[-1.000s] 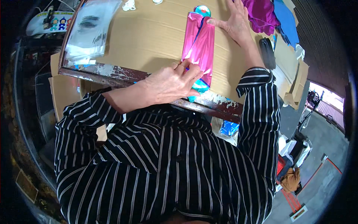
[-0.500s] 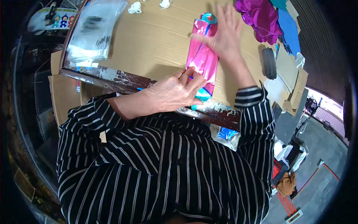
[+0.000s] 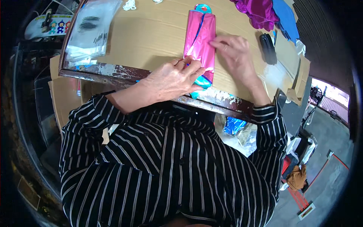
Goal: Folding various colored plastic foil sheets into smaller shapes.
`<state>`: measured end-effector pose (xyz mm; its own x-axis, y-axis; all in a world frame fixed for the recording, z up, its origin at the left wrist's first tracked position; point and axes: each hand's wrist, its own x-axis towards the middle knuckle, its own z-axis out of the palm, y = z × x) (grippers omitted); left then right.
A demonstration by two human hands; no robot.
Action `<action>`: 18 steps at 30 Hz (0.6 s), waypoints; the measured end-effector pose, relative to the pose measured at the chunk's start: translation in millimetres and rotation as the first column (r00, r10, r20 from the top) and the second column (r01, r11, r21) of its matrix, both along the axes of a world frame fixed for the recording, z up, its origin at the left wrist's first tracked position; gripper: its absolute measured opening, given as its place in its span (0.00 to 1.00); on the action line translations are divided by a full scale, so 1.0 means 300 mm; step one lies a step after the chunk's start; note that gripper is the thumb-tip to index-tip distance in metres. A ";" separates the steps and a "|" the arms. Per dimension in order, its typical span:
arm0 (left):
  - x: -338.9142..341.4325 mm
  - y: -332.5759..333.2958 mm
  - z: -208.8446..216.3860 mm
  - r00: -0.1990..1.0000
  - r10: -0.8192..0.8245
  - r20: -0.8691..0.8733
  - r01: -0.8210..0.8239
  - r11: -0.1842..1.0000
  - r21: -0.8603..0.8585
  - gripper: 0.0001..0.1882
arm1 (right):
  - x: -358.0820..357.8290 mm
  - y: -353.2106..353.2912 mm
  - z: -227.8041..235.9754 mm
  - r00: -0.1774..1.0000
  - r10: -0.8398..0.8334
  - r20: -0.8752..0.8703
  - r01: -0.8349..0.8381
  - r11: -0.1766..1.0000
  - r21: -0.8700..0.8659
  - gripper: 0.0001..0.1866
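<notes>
A shiny pink foil piece (image 3: 200,32), like an uninflated foil balloon, lies folded into a long strip on the cardboard-covered table. Turquoise shows at both its ends, and a dark blue line runs down its upper part. My left hand (image 3: 176,79) presses on the near end with bent fingers, and a bit of blue peeks out between them. Beside the strip's right edge is my right hand (image 3: 235,53), its fingers curled together in a pinch, the tips at the foil. Whether anything is between those fingertips is hidden.
Clear plastic bags (image 3: 89,34) are stacked at the left. Small white coils of string (image 3: 129,5) lie at the back. Purple foil (image 3: 259,13), blue sheets (image 3: 286,19) and a black oblong case (image 3: 268,49) sit at the right. The worn table edge (image 3: 223,98) runs in front of me.
My right hand has come down from the far end to the strip's right edge, its spread fingers now curled. The left hand stays on the near end. The view has shifted slightly.
</notes>
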<state>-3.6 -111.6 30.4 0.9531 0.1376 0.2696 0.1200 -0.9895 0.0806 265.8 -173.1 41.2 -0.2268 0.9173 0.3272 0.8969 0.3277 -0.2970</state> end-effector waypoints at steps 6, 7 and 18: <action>0.008 0.002 -0.016 1.000 0.007 0.018 -0.007 1.000 -0.028 0.28 | -0.082 -0.067 -0.024 0.997 -0.049 0.055 0.051 0.998 -0.036 0.22; 0.007 0.008 -0.010 1.000 0.007 0.015 -0.006 1.000 -0.023 0.28 | -0.084 -0.073 -0.027 0.997 -0.051 0.063 0.053 0.998 -0.041 0.22; -0.019 0.298 0.051 0.963 -0.263 -0.056 0.264 0.964 0.018 0.23 | -0.091 -0.081 -0.043 0.996 -0.046 0.070 0.048 0.999 -0.024 0.24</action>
